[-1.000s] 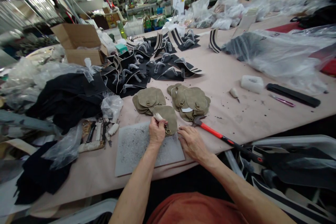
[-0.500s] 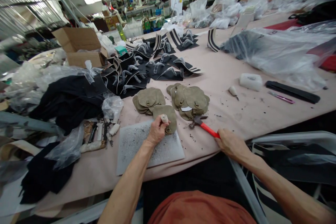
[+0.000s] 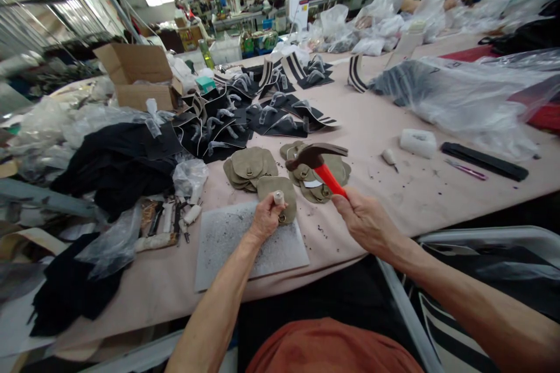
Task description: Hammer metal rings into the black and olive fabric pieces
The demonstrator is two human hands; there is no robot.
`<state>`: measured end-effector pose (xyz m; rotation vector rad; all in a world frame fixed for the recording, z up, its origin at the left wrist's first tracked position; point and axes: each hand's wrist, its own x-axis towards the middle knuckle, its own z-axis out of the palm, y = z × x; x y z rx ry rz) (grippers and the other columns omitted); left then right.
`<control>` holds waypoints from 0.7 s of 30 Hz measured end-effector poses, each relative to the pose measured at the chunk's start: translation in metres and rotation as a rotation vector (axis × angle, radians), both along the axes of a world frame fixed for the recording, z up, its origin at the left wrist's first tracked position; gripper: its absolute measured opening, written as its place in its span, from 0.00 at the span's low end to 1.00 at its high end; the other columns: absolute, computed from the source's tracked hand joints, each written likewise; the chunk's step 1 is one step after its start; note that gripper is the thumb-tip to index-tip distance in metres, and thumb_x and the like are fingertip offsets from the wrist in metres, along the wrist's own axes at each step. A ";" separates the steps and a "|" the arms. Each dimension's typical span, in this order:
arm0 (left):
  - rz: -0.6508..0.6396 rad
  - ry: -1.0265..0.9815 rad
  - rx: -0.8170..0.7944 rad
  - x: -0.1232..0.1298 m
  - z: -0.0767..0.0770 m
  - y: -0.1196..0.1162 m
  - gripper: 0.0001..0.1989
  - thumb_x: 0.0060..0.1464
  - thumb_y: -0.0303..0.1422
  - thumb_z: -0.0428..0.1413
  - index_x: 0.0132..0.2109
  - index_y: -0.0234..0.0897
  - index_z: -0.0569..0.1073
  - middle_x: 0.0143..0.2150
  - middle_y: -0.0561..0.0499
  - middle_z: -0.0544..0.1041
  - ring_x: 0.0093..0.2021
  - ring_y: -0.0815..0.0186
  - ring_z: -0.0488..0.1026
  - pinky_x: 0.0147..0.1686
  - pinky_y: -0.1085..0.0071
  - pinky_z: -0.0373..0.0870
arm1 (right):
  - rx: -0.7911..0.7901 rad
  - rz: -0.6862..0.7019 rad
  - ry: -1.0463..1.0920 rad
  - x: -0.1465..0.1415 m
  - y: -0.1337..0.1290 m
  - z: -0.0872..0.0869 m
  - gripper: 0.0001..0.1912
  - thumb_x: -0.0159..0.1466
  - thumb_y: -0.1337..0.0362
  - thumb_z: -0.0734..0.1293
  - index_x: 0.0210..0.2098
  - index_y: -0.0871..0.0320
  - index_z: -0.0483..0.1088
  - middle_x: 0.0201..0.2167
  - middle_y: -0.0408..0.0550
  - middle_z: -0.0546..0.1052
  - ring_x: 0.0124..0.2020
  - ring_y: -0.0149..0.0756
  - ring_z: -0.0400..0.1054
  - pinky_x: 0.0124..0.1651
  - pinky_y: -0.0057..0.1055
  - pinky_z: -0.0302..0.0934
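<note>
My left hand is closed around an upright hand punch wrapped in white, whose lower end is hidden by the fingers. It stands over an olive fabric flap with a small metal ring, lying partly on a pale, speckled board. My right hand grips the red handle of a claw hammer. The hammer head is raised above the table, in front of the right stack of olive flaps. Another stack of such flaps lies behind the board.
Black pieces with clear plastic-wrapped parts cover the back of the table. At the right lie a white-wrapped tool, a white roll, purple tweezers and a black strip. An open carton stands at the left.
My right hand has lifted the hammer off the tabletop and brought it left, closer to the punch. My left hand keeps its hold on the punch; the view has shifted slightly.
</note>
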<state>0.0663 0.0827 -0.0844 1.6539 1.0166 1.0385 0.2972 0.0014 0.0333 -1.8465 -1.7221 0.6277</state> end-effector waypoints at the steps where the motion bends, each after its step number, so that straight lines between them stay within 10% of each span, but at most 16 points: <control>1: 0.001 0.005 0.006 0.000 -0.001 0.000 0.03 0.58 0.32 0.54 0.40 0.38 0.70 0.36 0.49 0.81 0.37 0.63 0.78 0.40 0.69 0.72 | 0.029 0.048 -0.139 -0.003 0.005 0.005 0.16 0.70 0.52 0.54 0.32 0.55 0.62 0.22 0.44 0.68 0.21 0.33 0.60 0.27 0.30 0.46; 6: -0.005 0.024 0.014 0.000 -0.002 0.000 0.04 0.59 0.33 0.54 0.40 0.38 0.70 0.35 0.49 0.81 0.36 0.63 0.78 0.38 0.70 0.72 | -0.087 0.284 -0.530 -0.004 0.018 0.025 0.14 0.73 0.57 0.55 0.37 0.57 0.65 0.23 0.47 0.72 0.20 0.34 0.62 0.25 0.31 0.41; 12: 0.000 0.034 0.007 -0.001 0.000 0.000 0.05 0.58 0.32 0.54 0.42 0.38 0.71 0.37 0.48 0.82 0.39 0.63 0.79 0.41 0.69 0.74 | 0.278 0.011 -0.340 -0.005 0.019 0.040 0.19 0.75 0.55 0.48 0.36 0.55 0.63 0.22 0.44 0.70 0.21 0.33 0.61 0.26 0.29 0.48; 18: 0.005 0.066 0.015 -0.002 -0.001 0.001 0.06 0.57 0.33 0.55 0.41 0.38 0.73 0.36 0.48 0.82 0.36 0.62 0.79 0.38 0.69 0.74 | -0.081 0.331 -0.517 -0.009 0.018 0.024 0.13 0.72 0.57 0.57 0.34 0.56 0.64 0.21 0.44 0.71 0.18 0.33 0.59 0.25 0.31 0.41; 21: 0.018 0.085 -0.004 -0.002 -0.001 -0.001 0.06 0.58 0.34 0.55 0.41 0.38 0.73 0.38 0.47 0.82 0.37 0.62 0.78 0.39 0.69 0.73 | 0.074 0.195 -0.350 -0.006 0.024 0.039 0.16 0.73 0.53 0.54 0.34 0.55 0.63 0.21 0.43 0.70 0.19 0.32 0.59 0.25 0.30 0.44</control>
